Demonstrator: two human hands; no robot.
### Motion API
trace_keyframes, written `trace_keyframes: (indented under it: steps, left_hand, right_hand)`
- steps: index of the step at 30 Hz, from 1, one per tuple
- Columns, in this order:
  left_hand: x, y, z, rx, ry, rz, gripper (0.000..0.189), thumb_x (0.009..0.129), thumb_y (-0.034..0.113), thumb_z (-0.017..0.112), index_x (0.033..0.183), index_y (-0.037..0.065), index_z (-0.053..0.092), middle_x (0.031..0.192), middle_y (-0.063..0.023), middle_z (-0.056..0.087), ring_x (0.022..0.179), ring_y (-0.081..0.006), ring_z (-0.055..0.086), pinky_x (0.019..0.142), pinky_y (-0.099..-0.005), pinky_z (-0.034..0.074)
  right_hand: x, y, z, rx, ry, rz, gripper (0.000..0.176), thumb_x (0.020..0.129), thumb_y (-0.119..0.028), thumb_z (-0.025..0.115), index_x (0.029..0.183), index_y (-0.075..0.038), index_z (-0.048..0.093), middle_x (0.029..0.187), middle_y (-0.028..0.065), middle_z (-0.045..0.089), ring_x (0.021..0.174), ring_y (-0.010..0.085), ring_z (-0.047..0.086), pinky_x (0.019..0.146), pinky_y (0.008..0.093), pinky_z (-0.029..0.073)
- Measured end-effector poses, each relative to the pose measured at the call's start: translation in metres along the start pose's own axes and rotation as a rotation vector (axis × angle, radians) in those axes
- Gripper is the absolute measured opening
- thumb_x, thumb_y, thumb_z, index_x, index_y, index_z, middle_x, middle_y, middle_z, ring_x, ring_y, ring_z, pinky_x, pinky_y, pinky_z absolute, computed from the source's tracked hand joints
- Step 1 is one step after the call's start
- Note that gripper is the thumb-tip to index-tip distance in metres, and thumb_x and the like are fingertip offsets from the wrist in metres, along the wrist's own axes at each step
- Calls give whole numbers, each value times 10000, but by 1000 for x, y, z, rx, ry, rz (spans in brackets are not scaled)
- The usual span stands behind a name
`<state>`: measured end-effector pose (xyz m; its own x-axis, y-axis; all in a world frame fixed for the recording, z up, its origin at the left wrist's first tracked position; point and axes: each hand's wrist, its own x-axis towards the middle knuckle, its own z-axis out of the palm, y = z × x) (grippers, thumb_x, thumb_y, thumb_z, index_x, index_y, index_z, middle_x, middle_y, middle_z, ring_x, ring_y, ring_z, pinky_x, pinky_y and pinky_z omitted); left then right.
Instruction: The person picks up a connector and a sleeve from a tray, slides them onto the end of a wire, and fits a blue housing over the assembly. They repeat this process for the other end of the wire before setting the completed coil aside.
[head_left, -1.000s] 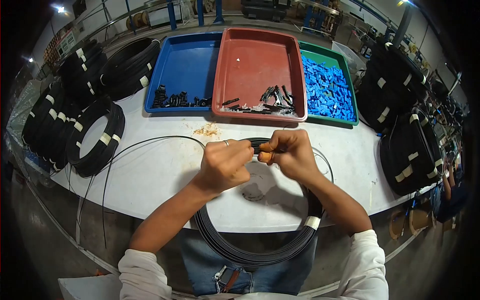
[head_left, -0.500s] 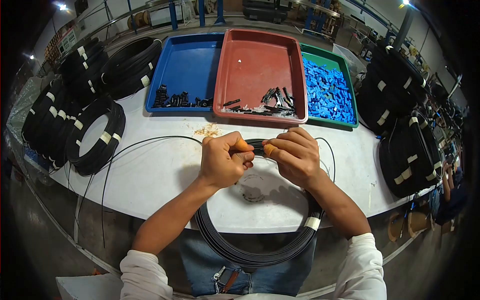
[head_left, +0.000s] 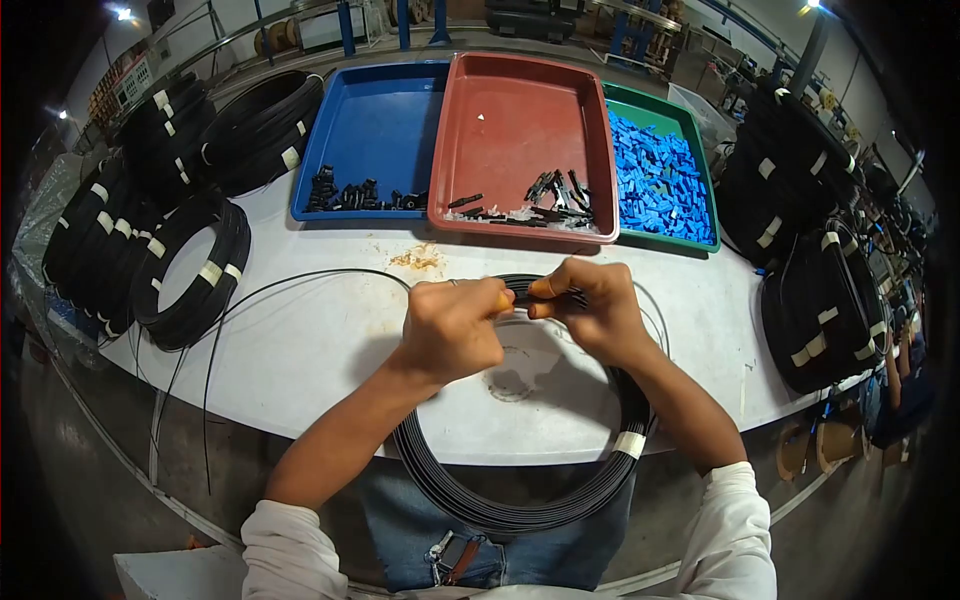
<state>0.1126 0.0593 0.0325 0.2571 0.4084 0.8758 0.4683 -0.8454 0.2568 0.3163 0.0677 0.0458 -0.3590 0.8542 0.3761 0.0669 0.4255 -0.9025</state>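
Observation:
A coil of black cable [head_left: 480,508] lies over the near edge of the white table, with a white tape band [head_left: 630,444] on its right side. At the coil's far side my left hand [head_left: 455,325] is closed, thumb and fingers pinched near the cable strands. My right hand [head_left: 595,305] pinches the strands just to the right of it, fingertips a small gap from the left ones. What lies between the fingertips is too small to make out. A loose cable end [head_left: 300,275] runs left from the coil and hangs over the table edge.
Behind the hands stand a blue tray [head_left: 385,110] with black parts, a red tray [head_left: 520,120] with black and clear pieces, and a green tray [head_left: 708,215] of blue pieces. Taped cable coils are stacked left [head_left: 195,270] and right [head_left: 825,310]. Yellowish scraps [head_left: 418,258] lie on the table [head_left: 310,370].
Both hands have turned a little at the wrist, and the right fingers are more curled in. The coil has shifted slightly to the right.

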Motion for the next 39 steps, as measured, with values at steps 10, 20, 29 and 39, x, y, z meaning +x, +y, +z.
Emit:
trace_keyframes:
  steps: [10,20,29,39]
  left_hand:
    - [1,4,1,-45,2,-53,101,672,-142,632,706,-49,612,639,-120,644,533,-181,673,487,-262,523]
    - [4,3,-5,249,-80,255,143,642,-125,654,672,-9,575,723,-121,675,573,-191,684,491,-294,532]
    - [0,1,0,46,-23,29,126,604,-110,639,693,-25,614,675,-138,683,525,-220,673,469,-289,512]
    - [-1,-6,2,182,-57,109,184,577,-80,606,741,-4,640,615,-66,627,472,-191,603,428,-290,443]
  right_hand:
    - [-4,-9,6,-480,35,-411,278,587,206,636,774,0,644,762,121,683,682,223,648,604,340,533]
    - [2,-7,2,-85,-21,6,145,774,99,759,798,17,641,805,72,720,736,117,663,635,283,534]
    - [-4,-4,5,-524,68,-530,227,642,191,639,773,7,633,839,115,703,672,208,657,622,341,533]
    - [2,-5,5,-552,71,-428,200,679,116,728,787,-25,634,695,95,655,654,255,645,597,344,513]
